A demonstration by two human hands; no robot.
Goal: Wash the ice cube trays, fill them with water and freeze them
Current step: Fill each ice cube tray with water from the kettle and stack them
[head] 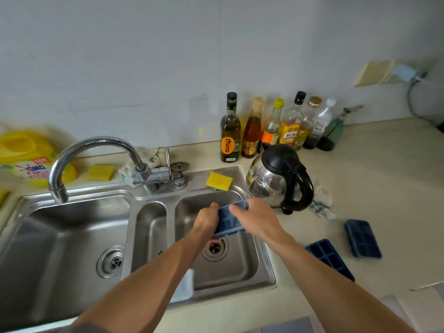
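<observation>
I have a dark blue ice cube tray (228, 222) between both hands, tilted over the right basin of the steel sink (149, 195), just above the drain (214, 247). It is a rectangle with a grid of square cells. My left hand (206, 221) curls round its left edge and my right hand (257, 217) clamps the far right end, fingers over the top. Two more blue trays lie flat on the surface (384, 188) to the right: the nearer tray (330, 258) sits beside the sink's rim, partly hidden by my right forearm, and the farther tray (362, 239) lies well apart from the sink. The faucet (96, 155) points over the left basin. A yellow sponge (219, 180) rests on the sink's back ledge, next to a steel kettle (280, 179) with a black lid and handle. A row of bottles (271, 126) stands at the wall, and a yellow detergent jug (28, 157) stands far left.
</observation>
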